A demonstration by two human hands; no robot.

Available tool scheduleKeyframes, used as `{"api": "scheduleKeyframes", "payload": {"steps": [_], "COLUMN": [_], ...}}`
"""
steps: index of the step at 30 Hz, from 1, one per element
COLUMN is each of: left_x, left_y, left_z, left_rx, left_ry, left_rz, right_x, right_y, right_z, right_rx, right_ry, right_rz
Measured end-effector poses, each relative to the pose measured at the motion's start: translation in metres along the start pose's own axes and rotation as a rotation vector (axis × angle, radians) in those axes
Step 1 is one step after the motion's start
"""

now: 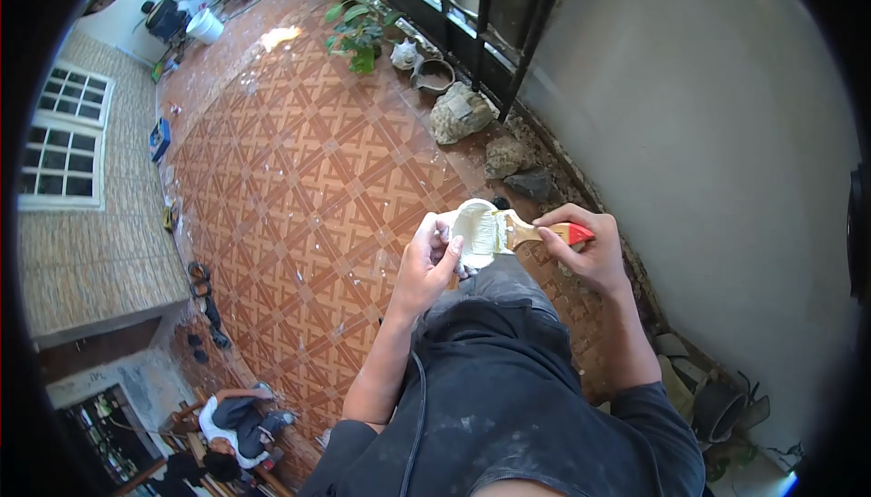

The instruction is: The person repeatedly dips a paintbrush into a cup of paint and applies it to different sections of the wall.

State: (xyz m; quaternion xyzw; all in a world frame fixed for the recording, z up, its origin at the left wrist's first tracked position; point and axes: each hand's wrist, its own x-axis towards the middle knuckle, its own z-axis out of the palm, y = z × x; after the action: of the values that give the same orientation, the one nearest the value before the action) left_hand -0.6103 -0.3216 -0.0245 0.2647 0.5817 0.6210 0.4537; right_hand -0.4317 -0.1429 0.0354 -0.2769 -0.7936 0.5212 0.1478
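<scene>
A small cup [474,257] coated with white paint is tilted in my left hand [430,261], with the thumb over its rim and the fingers behind it. My right hand [585,248] grips the wooden handle of a wide paintbrush [522,229], whose end is red. The brush's bristles lie inside the cup's mouth and are covered in white paint. Both hands are in front of my waist, a short way apart, above the tiled floor [308,180].
A grey wall [699,134] stands at the right, beside a black metal gate [463,25]. Rocks [460,114] and a leafy plant [358,34] line its foot. People are at the upper left and lower left, near a white bucket [205,26].
</scene>
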Motion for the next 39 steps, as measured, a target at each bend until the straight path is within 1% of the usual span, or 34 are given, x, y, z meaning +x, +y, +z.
{"api": "scheduleKeyframes", "payload": {"steps": [1,3,5,7,11,12,14,15,17,18,19,21,22,23,25,26,27,29,30,31,33,35,38,39], "left_x": [0.013,0.033,0.056,0.078,0.123,0.136,0.158,0.166,0.184,0.192,0.200,0.213,0.219,0.226,0.236,0.241,0.243,0.254,0.260,0.264,0.275,0.285,0.306,0.313], "left_y": [0.001,0.009,0.016,0.024,0.031,0.032,0.033,0.037,0.046,0.047,0.051,0.060,0.062,0.063,0.062,0.062,0.060,0.059,0.056,0.055,0.057,0.060,0.063,0.062], "left_z": [0.003,0.011,0.018,0.028,0.042,0.044,0.046,0.048,0.053,0.054,0.057,0.063,0.065,0.067,0.070,0.071,0.071,0.074,0.073,0.074,0.073,0.074,0.070,0.068], "left_rx": [0.015,0.046,0.007,0.017,-0.003,0.005,-0.034,-0.031,-0.042,-0.059,-0.066,-0.100,-0.086,-0.088,-0.093,-0.051,-0.045,-0.074,-0.045,-0.045,0.009,-0.007,-0.045,-0.027], "left_ry": [-0.026,-0.046,-0.076,-0.086,-0.108,-0.113,-0.111,-0.120,-0.095,-0.103,-0.106,-0.071,-0.076,-0.080,-0.107,-0.110,-0.128,-0.156,-0.158,-0.186,-0.207,-0.235,-0.305,-0.323], "left_rz": [-0.012,-0.015,-0.025,-0.038,-0.041,-0.039,-0.044,-0.046,-0.010,0.009,0.017,0.028,0.033,0.031,0.043,0.041,0.030,0.035,0.034,0.050,0.029,0.029,-0.022,-0.028], "right_x": [0.010,0.031,0.053,0.074,0.112,0.121,0.128,0.129,0.131,0.130,0.129,0.127,0.124,0.122,0.114,0.110,0.105,0.099,0.095,0.093,0.090,0.092,0.097,0.097], "right_y": [-0.004,-0.014,-0.017,-0.012,0.006,0.008,0.010,0.011,0.011,0.011,0.016,0.037,0.045,0.053,0.066,0.072,0.076,0.079,0.078,0.076,0.076,0.070,0.068,0.069], "right_z": [-0.002,-0.008,-0.017,-0.027,-0.047,-0.054,-0.071,-0.080,-0.102,-0.115,-0.122,-0.129,-0.133,-0.136,-0.138,-0.140,-0.140,-0.144,-0.144,-0.136,-0.132,-0.126,-0.114,-0.105], "right_rx": [0.003,-0.108,-0.088,-0.128,-0.143,-0.139,-0.087,-0.087,-0.020,0.034,0.025,0.406,0.469,0.468,0.560,0.565,0.573,0.546,0.550,0.563,0.512,0.543,0.646,0.663], "right_ry": [0.019,0.122,0.136,0.119,0.098,0.107,0.214,0.223,0.300,0.247,0.248,0.292,0.284,0.287,0.294,0.248,0.267,0.097,0.045,0.102,0.085,0.138,0.183,0.202], "right_rz": [0.003,-0.241,-0.235,-0.306,-0.284,-0.286,-0.285,-0.280,-0.159,-0.035,-0.040,0.100,0.117,0.121,0.194,0.218,0.226,0.355,0.405,0.358,0.343,0.337,0.436,0.432]}}
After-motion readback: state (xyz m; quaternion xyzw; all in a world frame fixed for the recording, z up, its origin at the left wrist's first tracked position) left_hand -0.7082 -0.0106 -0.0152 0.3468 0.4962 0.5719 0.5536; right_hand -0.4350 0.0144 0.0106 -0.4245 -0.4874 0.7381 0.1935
